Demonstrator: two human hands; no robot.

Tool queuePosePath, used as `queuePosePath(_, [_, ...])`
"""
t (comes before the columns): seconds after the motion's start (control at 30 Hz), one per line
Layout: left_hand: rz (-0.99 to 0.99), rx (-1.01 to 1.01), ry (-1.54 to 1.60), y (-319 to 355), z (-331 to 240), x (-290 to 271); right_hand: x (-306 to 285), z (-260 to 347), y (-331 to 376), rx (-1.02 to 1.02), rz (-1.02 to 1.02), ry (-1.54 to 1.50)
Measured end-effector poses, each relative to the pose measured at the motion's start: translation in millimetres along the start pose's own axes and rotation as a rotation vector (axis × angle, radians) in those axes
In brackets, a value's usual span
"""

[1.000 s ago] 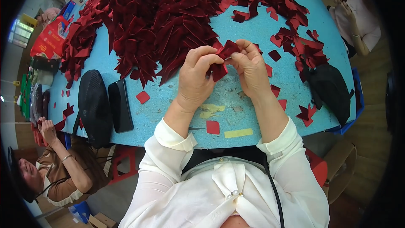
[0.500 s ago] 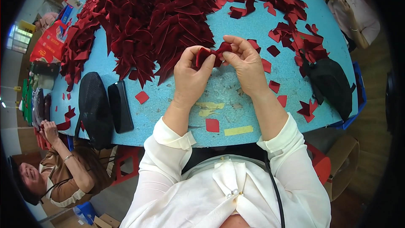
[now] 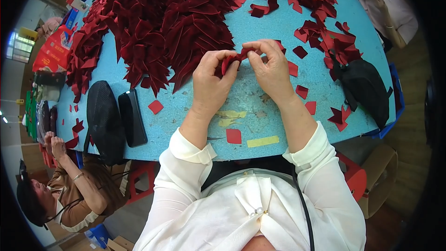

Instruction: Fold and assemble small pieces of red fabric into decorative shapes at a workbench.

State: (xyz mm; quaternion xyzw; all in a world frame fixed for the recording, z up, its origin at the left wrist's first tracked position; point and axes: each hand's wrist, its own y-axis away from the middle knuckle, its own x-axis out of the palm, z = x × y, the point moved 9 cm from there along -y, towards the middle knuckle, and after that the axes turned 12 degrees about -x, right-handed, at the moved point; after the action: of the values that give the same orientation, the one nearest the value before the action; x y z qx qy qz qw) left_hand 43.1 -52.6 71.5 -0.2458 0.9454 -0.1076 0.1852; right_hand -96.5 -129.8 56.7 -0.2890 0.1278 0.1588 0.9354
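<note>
Both my hands meet over the blue table [image 3: 260,28], pinching one dark red fabric strip [image 3: 233,59] between them. My left hand [image 3: 211,81] grips its left end with thumb and fingers. My right hand [image 3: 269,67] folds the right end, fingers curled over it. Just beyond my hands lies a large heap of dark red fabric pieces [image 3: 162,23]. Small red squares [image 3: 155,107] lie scattered around my wrists.
A black cap [image 3: 103,121] and a black case [image 3: 132,117] lie at the table's left front. A black bag [image 3: 367,90] sits at the right edge. Yellow tape strips [image 3: 262,141] mark the table front. One person sits lower left [image 3: 65,195], another upper right [image 3: 388,4].
My hands have shifted slightly away from me and kept working the red strip, which now shows folded between my thumbs.
</note>
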Motion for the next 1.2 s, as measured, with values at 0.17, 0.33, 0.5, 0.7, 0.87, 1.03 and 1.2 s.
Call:
queuePosePath(0.17, [0.004, 0.126, -0.044, 1, -15, -4, -4, 25, -7, -0.240, -0.005, 0.114])
queuePosePath(0.33, [-0.004, 0.110, -0.025, 1, -5, -4, 0, 16, -4, -0.188, 0.059, 0.093])
queuePosePath(0.5, [0.040, 0.023, 0.002, 0, 2, -5, 3, 14, -2, -0.112, 0.122, 0.064])
queuePosePath(0.7, [0.100, -0.159, 0.145, 0, 19, -3, 17, -13, 8, 0.225, 0.191, -0.240])
queuePosePath(0.87, [0.155, -0.364, 0.425, -1, 33, 6, 22, -26, 14, 0.371, 0.237, -0.470])
queuePosePath(1.03, [0.118, -0.299, 0.367, -6, 28, 5, 16, -20, 9, 0.356, 0.230, -0.474])
queuePosePath(1.2, [0.017, -0.136, 0.198, -11, 26, -19, 31, -10, -5, 0.133, 0.185, -0.347])
